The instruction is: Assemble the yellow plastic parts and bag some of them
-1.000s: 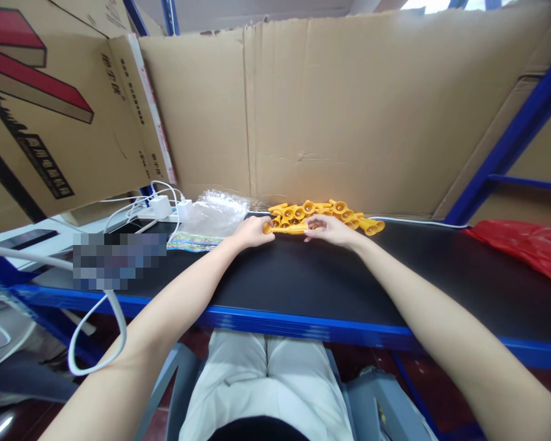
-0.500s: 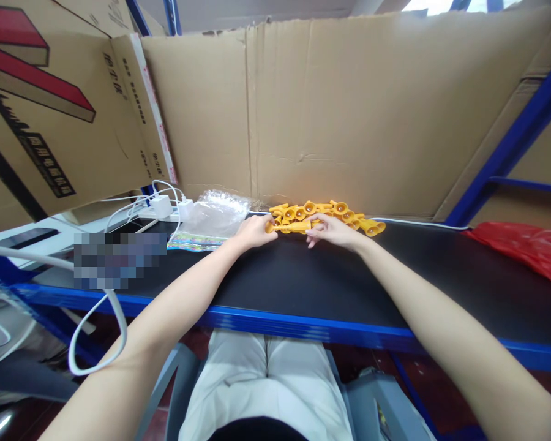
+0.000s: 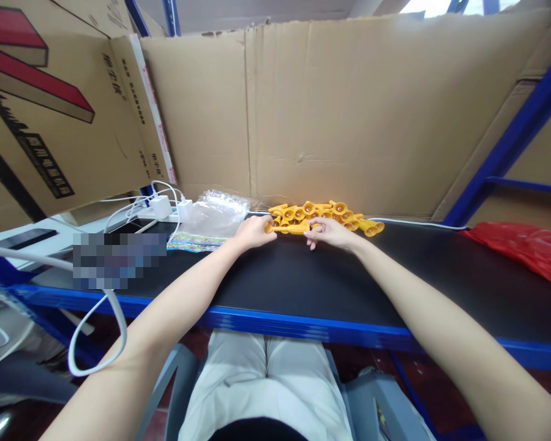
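So we've got our left hand [image 3: 252,233] and right hand [image 3: 333,233] each pinched shut on one end of a long yellow plastic stick [image 3: 288,228], lying left-right just in front of the yellow plastic pile [image 3: 335,212].

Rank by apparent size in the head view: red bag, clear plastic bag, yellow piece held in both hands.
1. red bag, cut off at the frame edge
2. clear plastic bag
3. yellow piece
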A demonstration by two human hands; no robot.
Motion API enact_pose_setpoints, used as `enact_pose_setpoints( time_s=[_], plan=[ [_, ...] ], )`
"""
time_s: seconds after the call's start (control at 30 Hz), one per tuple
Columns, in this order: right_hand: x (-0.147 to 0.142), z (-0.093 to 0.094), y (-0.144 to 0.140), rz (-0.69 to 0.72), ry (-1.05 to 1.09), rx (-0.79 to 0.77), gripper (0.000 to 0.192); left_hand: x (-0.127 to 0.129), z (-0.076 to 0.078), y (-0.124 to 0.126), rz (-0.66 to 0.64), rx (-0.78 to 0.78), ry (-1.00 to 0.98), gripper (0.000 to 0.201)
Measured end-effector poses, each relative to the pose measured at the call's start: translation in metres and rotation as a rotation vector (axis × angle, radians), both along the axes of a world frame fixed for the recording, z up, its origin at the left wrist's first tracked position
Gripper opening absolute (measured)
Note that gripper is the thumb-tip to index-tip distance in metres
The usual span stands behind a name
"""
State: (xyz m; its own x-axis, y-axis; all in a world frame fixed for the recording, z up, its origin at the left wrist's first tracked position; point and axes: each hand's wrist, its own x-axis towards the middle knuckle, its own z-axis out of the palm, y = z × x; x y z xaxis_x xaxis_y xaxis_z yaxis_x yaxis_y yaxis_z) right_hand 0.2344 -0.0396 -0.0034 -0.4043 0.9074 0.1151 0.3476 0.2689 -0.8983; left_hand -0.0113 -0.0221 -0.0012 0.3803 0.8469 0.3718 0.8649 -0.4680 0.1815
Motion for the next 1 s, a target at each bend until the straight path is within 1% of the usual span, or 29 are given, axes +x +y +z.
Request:
enact_pose_setpoints(
  time_s=[0.07,0.23,0.37,0.53,0.67,0.8,0.9,1.0],
  plan=[
    [0.0,0.001,0.0,0.002,-0.035,0.001,0.035,0.0,0.0,0.0,0.001,0.0,0.0,0.039],
    [-0.004,0.006,-0.004,-0.004,-0.038,-0.037,0.044,0.0,-0.001,0.0,-0.01,0.011,-0.01,0.04],
    [-0.007,0.007,-0.007,-0.033,-0.03,-0.063,0.046,0.0,-0.002,0.001,-0.008,0.013,-0.011,0.04],
    [-0.007,0.004,-0.005,-0.045,-0.032,-0.073,0.046,0.0,-0.002,0.002,-0.011,0.016,-0.007,0.038],
    [-0.006,0.0,-0.001,-0.037,-0.007,-0.065,0.039,0.0,-0.002,0.002,0.0,0.011,-0.008,0.037],
    [-0.004,-0.005,0.003,-0.033,0.014,-0.053,0.05,0.001,0.0,0.0,0.002,0.005,-0.014,0.036],
    [-0.003,-0.006,0.004,-0.023,0.016,-0.043,0.046,0.002,0.001,-0.002,0.019,-0.009,-0.008,0.036],
    [-0.005,-0.002,0.0,-0.022,-0.007,-0.03,0.039,0.002,0.001,-0.002,0.019,-0.005,-0.003,0.037]
  ],
)
